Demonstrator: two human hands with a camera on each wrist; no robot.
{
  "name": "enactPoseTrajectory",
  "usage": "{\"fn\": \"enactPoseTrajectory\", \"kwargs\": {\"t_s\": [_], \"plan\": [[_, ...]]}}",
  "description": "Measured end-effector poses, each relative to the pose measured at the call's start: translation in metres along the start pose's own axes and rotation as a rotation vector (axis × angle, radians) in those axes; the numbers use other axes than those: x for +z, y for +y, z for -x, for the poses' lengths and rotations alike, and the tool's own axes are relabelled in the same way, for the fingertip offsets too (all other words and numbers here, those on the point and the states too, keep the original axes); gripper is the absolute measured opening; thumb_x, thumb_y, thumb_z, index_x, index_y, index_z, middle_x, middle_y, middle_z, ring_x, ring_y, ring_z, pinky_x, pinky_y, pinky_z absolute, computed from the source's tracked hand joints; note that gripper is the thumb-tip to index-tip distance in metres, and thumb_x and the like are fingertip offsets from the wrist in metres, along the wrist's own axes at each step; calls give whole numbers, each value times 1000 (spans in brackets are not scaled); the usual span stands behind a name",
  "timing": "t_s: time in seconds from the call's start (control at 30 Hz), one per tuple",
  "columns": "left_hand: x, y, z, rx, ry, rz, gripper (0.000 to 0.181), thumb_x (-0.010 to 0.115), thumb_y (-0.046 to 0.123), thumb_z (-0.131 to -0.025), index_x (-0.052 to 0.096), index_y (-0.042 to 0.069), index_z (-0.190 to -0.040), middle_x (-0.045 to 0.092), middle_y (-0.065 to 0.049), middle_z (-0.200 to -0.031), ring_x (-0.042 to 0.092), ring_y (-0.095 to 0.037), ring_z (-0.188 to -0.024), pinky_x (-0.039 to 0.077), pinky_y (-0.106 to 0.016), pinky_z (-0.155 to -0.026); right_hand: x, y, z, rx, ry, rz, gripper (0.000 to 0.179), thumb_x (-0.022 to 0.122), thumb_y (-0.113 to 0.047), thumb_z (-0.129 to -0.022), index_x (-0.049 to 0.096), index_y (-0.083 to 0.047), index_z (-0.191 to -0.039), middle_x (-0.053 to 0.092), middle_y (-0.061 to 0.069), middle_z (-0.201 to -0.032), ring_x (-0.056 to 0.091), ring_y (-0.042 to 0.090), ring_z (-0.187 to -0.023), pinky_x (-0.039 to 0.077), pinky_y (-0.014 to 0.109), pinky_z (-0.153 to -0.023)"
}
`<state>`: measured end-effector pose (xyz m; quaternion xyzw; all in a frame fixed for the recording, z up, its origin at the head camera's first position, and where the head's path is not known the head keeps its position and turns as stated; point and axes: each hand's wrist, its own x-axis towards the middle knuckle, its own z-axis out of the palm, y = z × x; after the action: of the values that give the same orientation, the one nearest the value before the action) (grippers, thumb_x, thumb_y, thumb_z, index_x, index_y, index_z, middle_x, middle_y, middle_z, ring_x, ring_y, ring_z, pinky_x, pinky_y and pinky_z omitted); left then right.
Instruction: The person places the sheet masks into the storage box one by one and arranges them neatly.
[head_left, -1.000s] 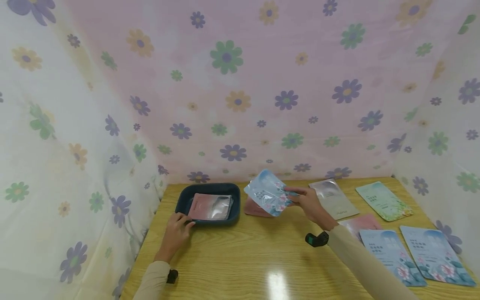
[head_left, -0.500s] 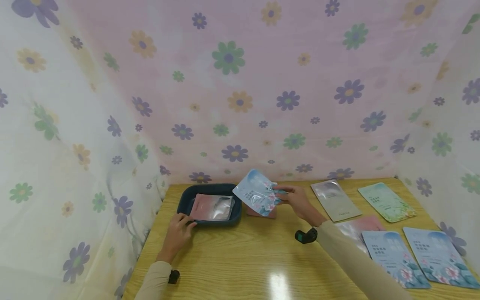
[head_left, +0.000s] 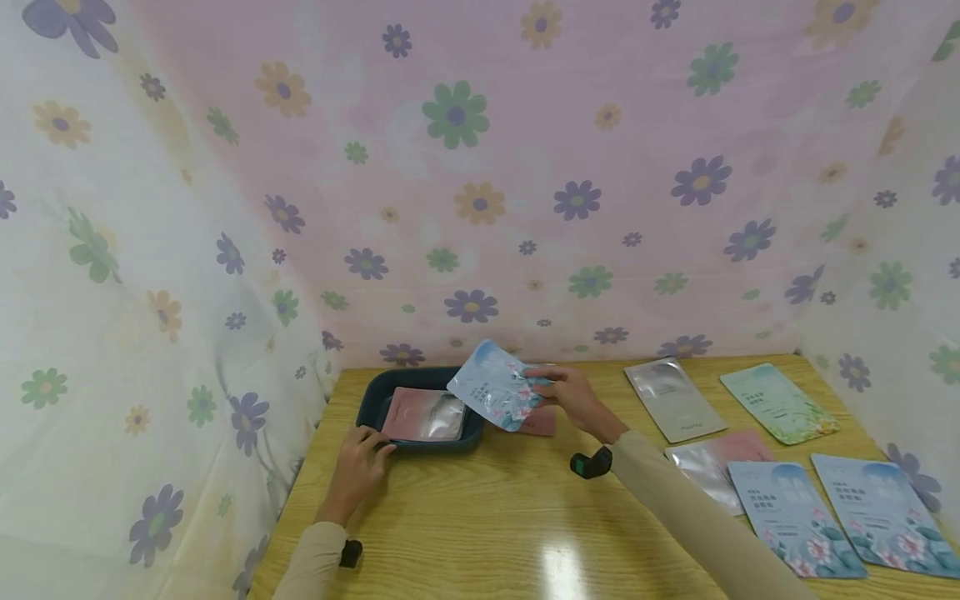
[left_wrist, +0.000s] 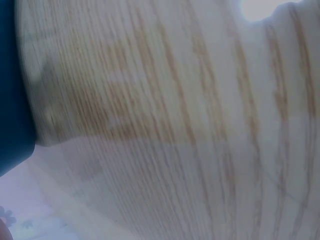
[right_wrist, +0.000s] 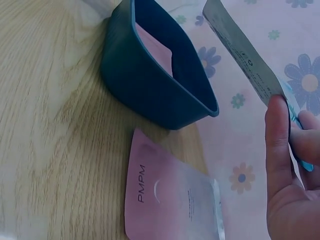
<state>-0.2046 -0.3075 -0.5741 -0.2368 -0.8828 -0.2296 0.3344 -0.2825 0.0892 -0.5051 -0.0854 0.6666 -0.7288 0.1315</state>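
Apparently mid-transfer: left grip (head_left: pixel 355 468) at tray (head_left: pixel 408 378) corner, cannot tell whether clasping; right grip (head_left: pixel 572 400) pinching blue pack (head_left: pixel 487 387), raised, tilted near tray's right rim. Next move likely calls for lowering it over pink pack (head_left: pixel 420 414) inside. Loose pack (right_wrist: pixel 162 192) on desk (head_left: pixel 472 517) partly hidden; left wrist view mostly desk.

in front of me i see a wood-grained bench (head_left: pixel 465 517), a bright reflection (head_left: pixel 561 567) on its near part, and a flower-printed cloth (head_left: pixel 510 167) beyond its far edge. to my right, a silvery packet (head_left: pixel 675 402) and a green packet (head_left: pixel 780 404) lie farther off; nearer, a pink packet (head_left: pixel 716 465) lies partly under one of two blue packets (head_left: pixel 798 518).
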Motion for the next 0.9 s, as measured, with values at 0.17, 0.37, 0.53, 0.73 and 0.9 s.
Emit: {"fn": "enactPoseTrajectory", "kwargs": {"t_s": [0.17, 0.37, 0.53, 0.73, 0.9], "plan": [[3, 0, -3, 12, 8, 8, 16, 81, 5, -71, 67, 6, -80, 54, -7, -80, 50, -23, -72, 44, -42, -70, 9, 1, -7, 10, -25, -15, 28, 55, 3, -93, 61, 6, -120, 53, 21, -127, 65, 26, -82, 46, 57, -86], [2, 0, -2, -3, -5, -6, 16, 80, 5, -72, 67, 5, -80, 53, -7, -80, 50, -23, -72, 45, -45, -75, 28, 3, -20, -7, -66, -28, 29, 54, 7, -91, 63, 5, -118, 54, 19, -128, 65, 26, -80, 53, 47, -76], [-3, -2, 3, -5, 30, -8, 19, 82, 1, -68, 66, 6, -78, 52, -5, -78, 48, -20, -70, 43, -39, -66, 47, 7, -33, -12, -130, 3, 30, 52, 7, -90, 65, 2, -117, 56, 17, -126, 65, 26, -90, 53, 42, -79], [-1, -3, 0, -15, 5, 31, 15, 80, 4, -73, 67, 6, -80, 54, -7, -80, 50, -21, -71, 44, -44, -76, 59, 5, -41, 32, -138, -19, 32, 50, 10, -90, 63, 3, -118, 55, 19, -125, 65, 31, -86, 47, 55, -85], [0, -1, -2, -23, 2, 30, 15, 80, 6, -72, 67, 6, -80, 53, -6, -79, 49, -22, -71, 43, -43, -73, 68, 9, -48, 78, -134, 32, 31, 53, 7, -89, 66, -1, -116, 60, 17, -118, 66, 26, -82, 48, 53, -85]]}}
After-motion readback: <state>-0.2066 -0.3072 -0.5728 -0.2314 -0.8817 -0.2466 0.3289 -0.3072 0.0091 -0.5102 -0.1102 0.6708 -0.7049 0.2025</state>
